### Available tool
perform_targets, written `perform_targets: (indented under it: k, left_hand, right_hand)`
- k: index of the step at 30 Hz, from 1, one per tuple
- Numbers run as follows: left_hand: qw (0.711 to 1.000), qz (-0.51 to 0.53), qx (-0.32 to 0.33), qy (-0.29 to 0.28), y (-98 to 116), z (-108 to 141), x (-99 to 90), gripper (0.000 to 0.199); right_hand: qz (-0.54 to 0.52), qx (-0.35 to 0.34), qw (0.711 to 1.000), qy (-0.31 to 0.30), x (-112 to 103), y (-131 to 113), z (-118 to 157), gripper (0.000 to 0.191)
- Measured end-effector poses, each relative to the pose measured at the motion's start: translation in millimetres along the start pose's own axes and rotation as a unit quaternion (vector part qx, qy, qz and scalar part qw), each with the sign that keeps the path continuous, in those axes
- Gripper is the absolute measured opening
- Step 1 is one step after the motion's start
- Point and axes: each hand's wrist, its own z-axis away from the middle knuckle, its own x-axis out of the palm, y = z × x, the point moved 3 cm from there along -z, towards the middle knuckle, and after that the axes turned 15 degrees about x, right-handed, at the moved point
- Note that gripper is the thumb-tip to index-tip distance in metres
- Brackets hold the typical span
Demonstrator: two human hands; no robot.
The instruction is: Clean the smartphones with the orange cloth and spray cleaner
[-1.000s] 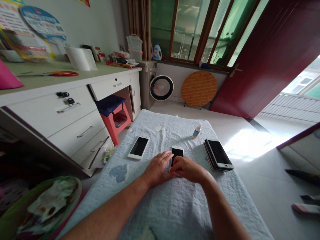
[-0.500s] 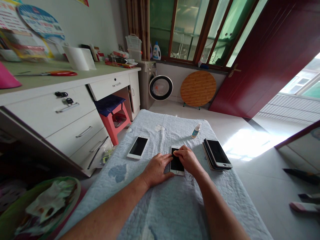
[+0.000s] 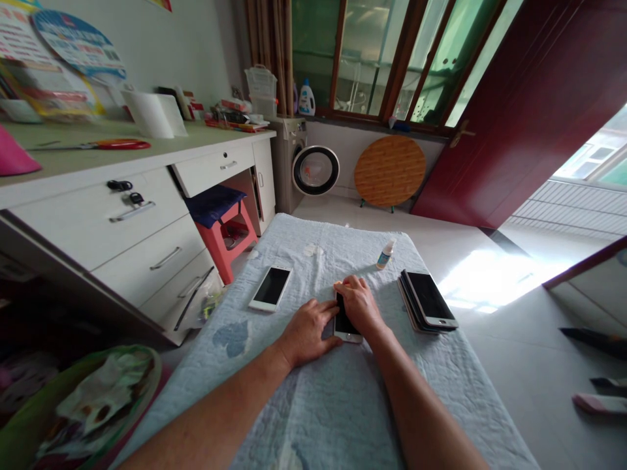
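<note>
Just below the centre of the frame, a white rectangular phone with a black glass screen point(image 3: 345, 324) is lying face up on a pale blue quilted cloth point(image 3: 337, 398). Left hand point(image 3: 307, 330): fingers loosely extended, tips resting along the phone's left edge, thumb lying near its lower corner; steadying, apparently, not gripping. Right hand point(image 3: 361, 307): fingers bunching over the upper screen, seemingly pinching a small orange piece point(image 3: 337, 286).

Progress, by judgement: handling of this phone looking under way, not finished, both hands touching it. Left of centre, a second white phone with a black screen point(image 3: 271, 289) is lying well apart, untouched; right of centre, a stack of flat devices topped by a white phone point(image 3: 430, 300) is sitting likewise. Dealt with or waiting: cannot tell.

Hard to see: right hand is hiding the phone's top; only an edge of the orange piece is showing, material unclear; the stack's lower layers are blurring together, count uncertain; the cloth is covering whatever is bearing it.
</note>
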Motion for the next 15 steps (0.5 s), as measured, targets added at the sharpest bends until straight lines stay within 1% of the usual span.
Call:
perform_targets:
  k: [4, 11, 15]
  left_hand:
    - [1.000, -0.005, -0.003, 0.000, 0.2, 0.2, -0.1, 0.056]
    - [1.000, -0.012, -0.018, -0.007, 0.1, -0.4, -0.3, 0.059]
    - [1.000, -0.012, -0.017, -0.007, -0.8, 0.2, 1.1, 0.060]
  right_hand:
    - [0.022, 0.022, 0.999, 0.000, -2.8, 5.9, -1.1, 0.026]
    - [0.017, 0.074, 0.997, 0.021, -8.1, 28.7, 1.7, 0.026]
    - [0.010, 0.107, 0.994, 0.028, -10.4, 34.3, 4.9, 0.025]
